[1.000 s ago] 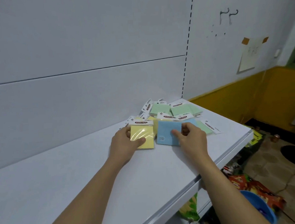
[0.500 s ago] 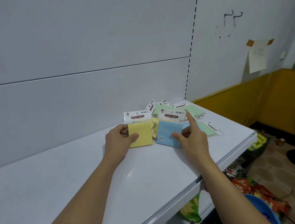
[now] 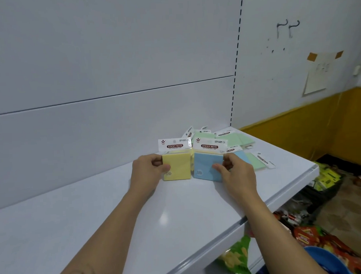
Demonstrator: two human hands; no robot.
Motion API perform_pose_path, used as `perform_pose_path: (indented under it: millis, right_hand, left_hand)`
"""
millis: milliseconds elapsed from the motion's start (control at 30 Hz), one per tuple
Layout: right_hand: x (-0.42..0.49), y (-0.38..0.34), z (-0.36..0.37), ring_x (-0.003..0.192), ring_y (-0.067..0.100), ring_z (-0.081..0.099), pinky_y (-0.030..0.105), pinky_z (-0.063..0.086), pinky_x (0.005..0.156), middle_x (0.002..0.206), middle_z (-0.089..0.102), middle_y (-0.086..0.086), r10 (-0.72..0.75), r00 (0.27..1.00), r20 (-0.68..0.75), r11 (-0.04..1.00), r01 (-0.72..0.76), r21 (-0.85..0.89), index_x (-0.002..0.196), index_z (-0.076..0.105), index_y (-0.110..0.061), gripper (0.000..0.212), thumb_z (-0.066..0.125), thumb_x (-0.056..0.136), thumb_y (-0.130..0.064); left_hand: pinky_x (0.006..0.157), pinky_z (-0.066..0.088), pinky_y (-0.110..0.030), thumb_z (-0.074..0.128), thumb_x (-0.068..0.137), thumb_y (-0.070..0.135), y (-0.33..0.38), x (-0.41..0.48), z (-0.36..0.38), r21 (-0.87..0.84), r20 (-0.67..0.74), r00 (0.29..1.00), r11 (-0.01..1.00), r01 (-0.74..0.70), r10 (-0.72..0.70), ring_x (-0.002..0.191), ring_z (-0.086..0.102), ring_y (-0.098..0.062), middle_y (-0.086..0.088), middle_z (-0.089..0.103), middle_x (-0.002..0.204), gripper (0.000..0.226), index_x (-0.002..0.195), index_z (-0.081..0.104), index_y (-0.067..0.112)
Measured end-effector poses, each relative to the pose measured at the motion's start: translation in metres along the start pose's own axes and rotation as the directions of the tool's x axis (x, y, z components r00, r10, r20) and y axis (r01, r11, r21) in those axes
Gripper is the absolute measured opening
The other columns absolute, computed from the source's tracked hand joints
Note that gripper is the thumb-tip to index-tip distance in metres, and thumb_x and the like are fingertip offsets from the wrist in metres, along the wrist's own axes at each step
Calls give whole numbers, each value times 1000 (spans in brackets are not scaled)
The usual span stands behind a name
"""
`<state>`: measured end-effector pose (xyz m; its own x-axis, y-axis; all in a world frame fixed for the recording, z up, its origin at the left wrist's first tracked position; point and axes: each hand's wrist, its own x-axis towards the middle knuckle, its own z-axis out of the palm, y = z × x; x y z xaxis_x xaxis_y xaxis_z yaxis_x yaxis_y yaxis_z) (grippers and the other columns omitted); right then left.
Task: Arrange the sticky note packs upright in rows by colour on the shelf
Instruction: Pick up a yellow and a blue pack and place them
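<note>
A yellow sticky note pack [image 3: 177,167] stands upright on the white shelf [image 3: 117,222], gripped at its left edge by my left hand [image 3: 149,172]. Right beside it a blue sticky note pack [image 3: 205,166] stands upright, held at its right edge by my right hand [image 3: 235,173]. Both show white "STICKY NOTE" header cards on top. Behind them lies a loose pile of green packs [image 3: 235,139], with another blue pack [image 3: 241,155] and a green pack [image 3: 255,160] flat on the shelf to the right.
The shelf's back panel [image 3: 92,130] rises just behind the packs. The shelf's front edge [image 3: 281,200] runs diagonally on the right. Below it are snack bags [image 3: 236,258] and a blue tub [image 3: 325,261] on the floor.
Both packs have been tipped from lying flat to standing upright. My right hand shifted its hold to the blue pack's right edge.
</note>
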<state>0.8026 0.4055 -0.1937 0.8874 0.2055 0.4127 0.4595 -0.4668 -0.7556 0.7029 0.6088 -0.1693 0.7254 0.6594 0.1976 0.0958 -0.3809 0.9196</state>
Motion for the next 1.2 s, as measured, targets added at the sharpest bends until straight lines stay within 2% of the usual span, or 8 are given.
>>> perform_pose_path:
  millis: [67,267,433,500,600,667,800,1200]
  right_hand:
    - [0,0,0,79,16,60,38,51,73,82,64,-8,9,1000,-2,1000,-9,25,87,63,-18,14,71,82,-29]
    - [2,-4,-4,78,18,62,29,48,70,79,64,-8,30,999,-24,993,-27,117,86,66,-18,10,74,80,-21]
    - [13,-28,-1,75,23,60,29,42,68,77,65,0,-13,1000,-17,986,15,165,80,65,-18,12,76,77,-19]
    - [19,-48,4,74,22,60,29,42,68,76,66,0,-59,998,0,981,58,186,79,65,-19,12,76,77,-19]
    - [27,-82,20,74,19,60,26,40,67,78,67,-1,-135,990,49,969,121,216,80,66,-21,10,76,77,-19]
    - [29,-106,35,75,19,61,26,42,66,79,68,-1,-185,979,85,955,158,250,81,68,-20,9,75,77,-18]
    - [23,-153,68,77,19,63,31,49,71,81,70,-1,-267,951,155,930,212,302,83,69,-21,9,75,78,-17]
    - [-43,-276,175,77,19,62,27,47,71,78,68,-3,-432,839,331,855,265,445,85,70,-20,10,76,77,-20]
  left_hand:
    - [68,52,-25,78,67,0,2,0,-1,-3,3,1000,1000,18,-18,64,66,-9,2,71,71,21,73,72,20]
    - [53,45,-6,77,67,-6,8,-2,-20,3,-15,1000,1000,-1,1,57,65,-5,-4,70,70,22,76,71,13]
    - [53,42,-3,77,68,-4,5,2,-63,37,-89,996,999,3,1,51,62,4,-1,69,68,21,82,72,11]
    - [57,43,-4,78,69,-1,3,5,-83,74,-125,992,997,-3,13,57,64,0,1,70,69,20,82,72,13]
    - [65,47,-16,78,71,2,1,5,-112,102,-191,981,995,-13,32,67,66,-13,-1,70,72,18,80,71,16]
    - [64,47,-14,77,72,3,-2,3,-134,114,-239,970,993,-16,43,68,66,-13,-1,70,73,17,79,71,18]
    - [65,45,-13,77,73,5,-11,-8,-184,125,-344,938,992,-1,45,68,65,-10,0,70,75,16,81,71,18]
    - [69,47,-19,77,73,5,-38,-67,-349,159,-616,787,983,88,29,65,62,-12,2,67,71,16,80,69,17]
